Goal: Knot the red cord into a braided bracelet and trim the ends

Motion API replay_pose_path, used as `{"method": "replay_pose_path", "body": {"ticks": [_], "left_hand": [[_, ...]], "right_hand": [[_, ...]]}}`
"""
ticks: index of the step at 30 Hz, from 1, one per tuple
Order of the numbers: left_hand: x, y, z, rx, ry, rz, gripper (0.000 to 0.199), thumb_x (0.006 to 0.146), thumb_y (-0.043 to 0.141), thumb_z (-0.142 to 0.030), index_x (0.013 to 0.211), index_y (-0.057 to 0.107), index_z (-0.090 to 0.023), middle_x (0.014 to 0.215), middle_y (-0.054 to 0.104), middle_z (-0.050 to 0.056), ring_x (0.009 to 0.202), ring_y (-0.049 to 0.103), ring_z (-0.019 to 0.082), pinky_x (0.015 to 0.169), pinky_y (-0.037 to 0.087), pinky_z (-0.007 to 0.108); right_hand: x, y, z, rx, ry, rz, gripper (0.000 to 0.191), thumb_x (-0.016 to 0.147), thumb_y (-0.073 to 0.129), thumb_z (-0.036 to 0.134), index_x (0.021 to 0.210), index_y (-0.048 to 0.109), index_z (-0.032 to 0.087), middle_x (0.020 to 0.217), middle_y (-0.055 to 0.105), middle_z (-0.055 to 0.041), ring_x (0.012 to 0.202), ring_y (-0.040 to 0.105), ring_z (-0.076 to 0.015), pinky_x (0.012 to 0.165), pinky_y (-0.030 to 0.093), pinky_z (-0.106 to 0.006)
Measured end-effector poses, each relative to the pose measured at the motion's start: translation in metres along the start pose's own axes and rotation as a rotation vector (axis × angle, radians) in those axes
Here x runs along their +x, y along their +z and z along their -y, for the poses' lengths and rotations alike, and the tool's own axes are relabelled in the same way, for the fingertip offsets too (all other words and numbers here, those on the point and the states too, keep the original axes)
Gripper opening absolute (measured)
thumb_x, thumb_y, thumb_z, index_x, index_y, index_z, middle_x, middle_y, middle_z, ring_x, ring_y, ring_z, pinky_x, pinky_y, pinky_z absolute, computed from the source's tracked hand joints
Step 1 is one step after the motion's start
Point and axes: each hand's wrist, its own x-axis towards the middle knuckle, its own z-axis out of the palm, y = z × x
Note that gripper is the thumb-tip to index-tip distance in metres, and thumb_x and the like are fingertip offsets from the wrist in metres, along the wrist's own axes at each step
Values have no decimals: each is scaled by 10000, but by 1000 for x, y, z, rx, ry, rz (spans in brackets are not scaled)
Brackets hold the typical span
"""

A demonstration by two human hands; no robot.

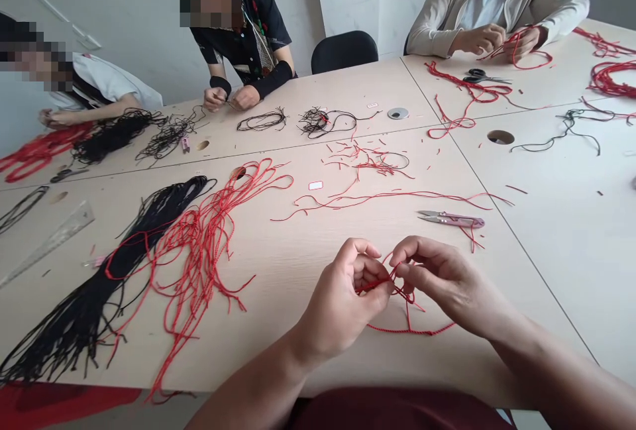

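Note:
Between my two hands is a thin red cord, part of which curves below them near the table's front edge. My left hand is closed, with its thumb and fingers pinching the cord. Close against it, my right hand pinches a strand of the same cord between thumb and fingertips. The exact crossing of the strands is partly hidden by my fingers. Just beyond my right hand lies a pair of thread snips with purple handles, beside short red cord bits.
Left of me lie a black cord bundle and a heap of red cords. A clear ruler is further left. Red scraps scatter ahead. Across the table, several people handle cords; black scissors lie near one.

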Motion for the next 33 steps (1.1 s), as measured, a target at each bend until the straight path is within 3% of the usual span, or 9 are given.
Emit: {"method": "replay_pose_path", "body": {"ticks": [5, 10, 14, 18, 21, 25, 28, 33], "left_hand": [[-2, -2, -4, -73, -54, 50, 277, 822, 677, -106, 960, 465, -218, 766, 661, -68, 686, 589, 66, 627, 448, 197], [-2, -5, -5, -179, -90, 79, 328, 774, 699, -70, 957, 468, -213, 761, 657, -64, 698, 597, 71, 640, 469, 193], [0, -6, -6, -218, -122, 93, 329, 764, 710, -79, 955, 475, -208, 738, 644, -68, 645, 565, 68, 594, 468, 193], [-1, -5, -7, -226, -109, 89, 322, 771, 708, -68, 947, 474, -200, 744, 651, -70, 638, 568, 58, 610, 472, 191], [-2, -3, -8, -213, -109, 75, 327, 766, 702, -50, 945, 472, -199, 731, 646, -72, 633, 564, 57, 600, 459, 183], [-1, -4, -8, -194, -129, 82, 315, 767, 720, -80, 946, 492, -203, 729, 646, -63, 628, 566, 71, 593, 460, 197], [-1, -7, -6, -234, -166, 156, 344, 745, 774, -106, 972, 534, -203, 788, 674, -35, 660, 601, 87, 619, 474, 212], [-3, -9, -8, -300, -198, 255, 323, 772, 787, -129, 990, 561, -204, 836, 732, -5, 736, 669, 112, 711, 508, 239]], "right_hand": [[-1, 0, 2, 37, -11, -1, 75, 860, 584, 260, 842, 630, 203, 707, 586, 13, 611, 512, -112, 536, 435, -232], [-1, -3, 1, 64, -102, 59, 166, 934, 555, 273, 1002, 698, 221, 850, 654, -11, 741, 596, -124, 650, 503, -244], [-1, -5, 0, 2, -170, 77, 175, 947, 538, 241, 965, 709, 215, 848, 636, -9, 740, 587, -115, 660, 491, -238], [-2, -3, 0, 24, -52, 67, 98, 917, 583, 266, 895, 648, 196, 765, 622, -3, 652, 549, -117, 571, 467, -236], [-2, -2, 0, 79, -11, 66, 157, 916, 623, 338, 853, 630, 195, 742, 612, -2, 639, 540, -122, 548, 461, -237], [1, -4, -1, 201, -49, -10, 194, 896, 690, 374, 830, 645, 197, 786, 596, -2, 703, 552, -122, 630, 491, -237], [3, -7, -5, 306, -47, -17, 228, 926, 657, 425, 862, 591, 216, 830, 572, 13, 764, 597, -116, 715, 540, -248], [0, -3, -6, 356, -2, 33, 228, 987, 571, 447, 920, 498, 243, 812, 527, 53, 619, 578, -56, 537, 502, -160]]}}
